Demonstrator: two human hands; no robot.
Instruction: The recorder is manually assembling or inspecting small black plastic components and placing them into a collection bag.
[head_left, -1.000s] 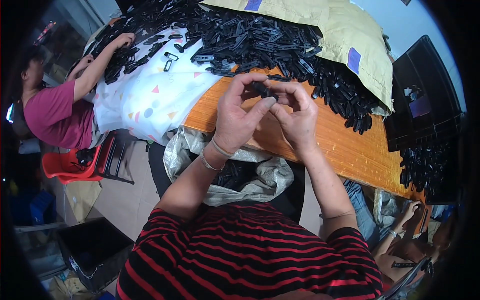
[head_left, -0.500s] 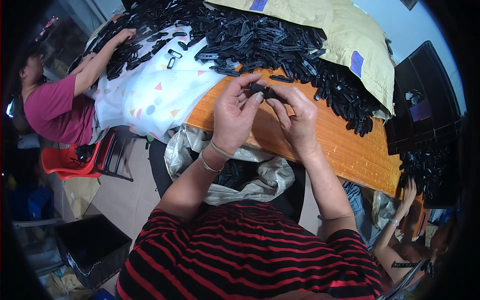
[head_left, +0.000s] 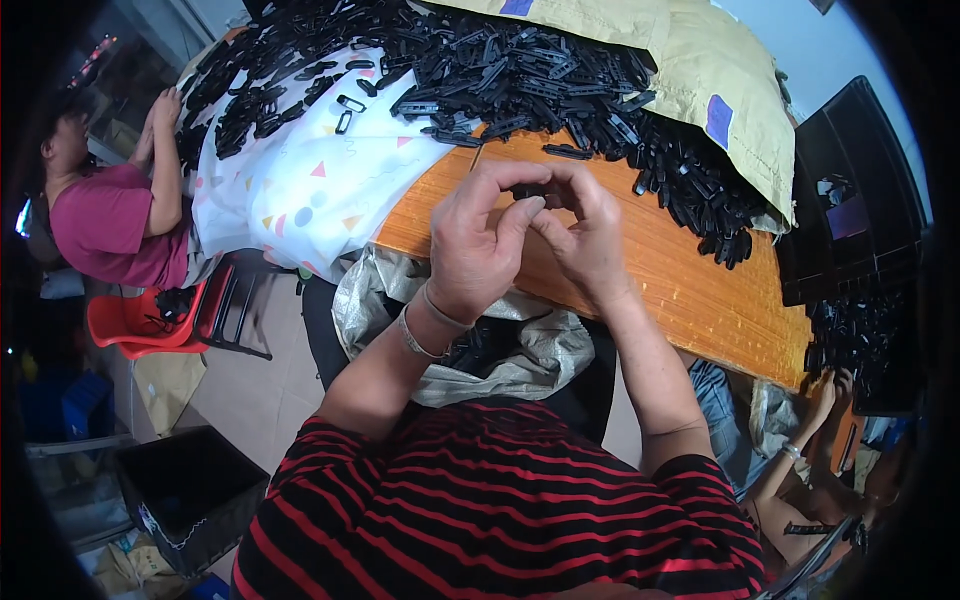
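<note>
Two purple patches (head_left: 719, 121) show on the sacking (head_left: 755, 160); near the desk's (head_left: 680, 290) front edge, my left hand (head_left: 475, 235) and right hand (head_left: 588, 235) curl inward, pinching a half-hidden black part (head_left: 527, 190).

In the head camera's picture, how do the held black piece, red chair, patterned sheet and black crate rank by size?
Largest to smallest, as seen:
1. Patterned sheet
2. Black crate
3. Red chair
4. Black piece, mostly hidden
</note>
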